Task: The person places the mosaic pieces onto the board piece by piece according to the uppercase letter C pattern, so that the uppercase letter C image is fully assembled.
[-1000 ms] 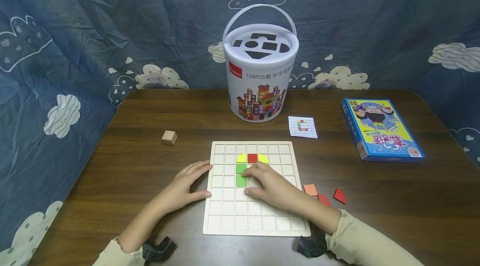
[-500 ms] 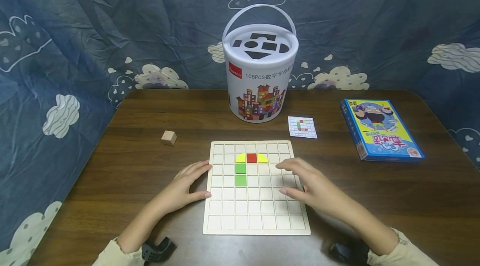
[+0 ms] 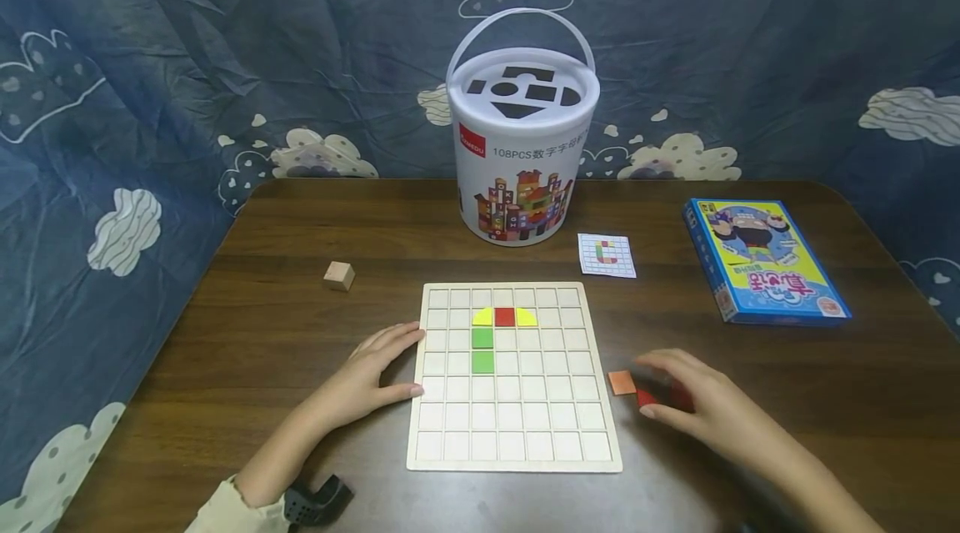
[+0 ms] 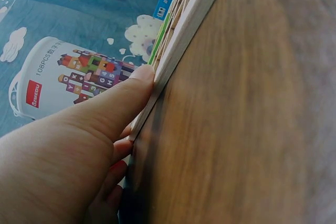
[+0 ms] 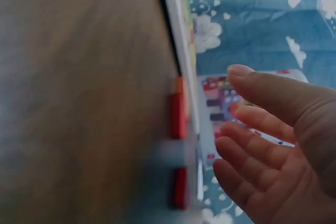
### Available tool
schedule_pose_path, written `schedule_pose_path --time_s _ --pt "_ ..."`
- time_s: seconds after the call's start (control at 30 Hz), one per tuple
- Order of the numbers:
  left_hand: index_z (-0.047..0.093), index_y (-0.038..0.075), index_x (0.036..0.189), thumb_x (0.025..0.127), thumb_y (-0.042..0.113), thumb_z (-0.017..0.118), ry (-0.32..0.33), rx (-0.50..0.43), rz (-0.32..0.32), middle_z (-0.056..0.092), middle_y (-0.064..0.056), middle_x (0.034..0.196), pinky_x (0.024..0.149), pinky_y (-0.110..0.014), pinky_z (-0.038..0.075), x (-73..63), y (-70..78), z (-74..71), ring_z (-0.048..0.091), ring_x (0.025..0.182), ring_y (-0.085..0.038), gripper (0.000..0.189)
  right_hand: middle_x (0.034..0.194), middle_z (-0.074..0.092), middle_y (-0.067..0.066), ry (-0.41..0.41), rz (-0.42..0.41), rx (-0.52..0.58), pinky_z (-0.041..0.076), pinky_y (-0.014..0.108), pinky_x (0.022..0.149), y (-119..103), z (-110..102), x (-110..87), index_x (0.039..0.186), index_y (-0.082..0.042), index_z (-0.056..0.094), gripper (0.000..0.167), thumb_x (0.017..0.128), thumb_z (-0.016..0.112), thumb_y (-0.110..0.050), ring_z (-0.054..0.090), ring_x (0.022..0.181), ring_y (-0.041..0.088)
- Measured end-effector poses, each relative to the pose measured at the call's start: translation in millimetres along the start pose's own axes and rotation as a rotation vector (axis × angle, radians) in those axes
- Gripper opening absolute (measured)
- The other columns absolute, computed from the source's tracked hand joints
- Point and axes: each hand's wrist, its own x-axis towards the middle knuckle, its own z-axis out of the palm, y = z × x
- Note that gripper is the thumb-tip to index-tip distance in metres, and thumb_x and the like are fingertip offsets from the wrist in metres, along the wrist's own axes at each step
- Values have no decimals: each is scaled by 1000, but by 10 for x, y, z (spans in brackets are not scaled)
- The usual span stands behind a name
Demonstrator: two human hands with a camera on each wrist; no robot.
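A pale wooden grid board (image 3: 517, 442) lies in the middle of the table. Set in its cells are a red square tile (image 3: 505, 317) between two yellow rounded tiles (image 3: 527, 317), with two green square tiles (image 3: 482, 362) below the left one. My left hand (image 3: 371, 373) steadies the board's left edge, thumb and fingertips against it; the left wrist view shows the thumb (image 4: 141, 74) on the rim. Right of the board, my right hand (image 3: 705, 401) hovers with parted fingers over red tiles (image 5: 179, 116), partly covering them. An orange square tile (image 3: 621, 383) lies beside them.
Behind the board stands a white lidded bucket (image 3: 517, 158) with a raised handle. A small pattern card (image 3: 618, 266) lies near it. A blue and yellow box (image 3: 765, 262) is at the right, a wooden block (image 3: 340, 276) at the left.
My right hand has left the green tiles and moved right, off the board, to the loose red tiles. My left hand stays at the board's edge.
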Motion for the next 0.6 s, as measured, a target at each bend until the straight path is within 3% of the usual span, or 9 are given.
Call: schedule_pose_path --time_s 0.13,0.3,0.6 --pt "38 15 137 79 50 61 -3 -1 -1 32 -3 142 99 -55 23 3 2 3 26 129 -29 72 104 58 -3 -48 34 1 49 37 75 67 39 -60 108 -11 61 39 74 74 -24 54 89 13" --pt "38 14 137 79 49 62 3 -2 -2 32 -4 142 98 -55 23 2 10 -1 26 129 -29 72 94 56 -9 -1 -16 -47 49 30 70 123 126 -72 97 -13 64 30 71 77 -18 54 83 8" --pt "38 15 137 79 49 61 1 1 -8 32 -3 142 98 -55 23 4 8 2 26 129 -29 71 92 56 -9 20 -24 -82 49 31 69 127 173 -56 92 -14 64 25 71 76 -13 53 81 8"
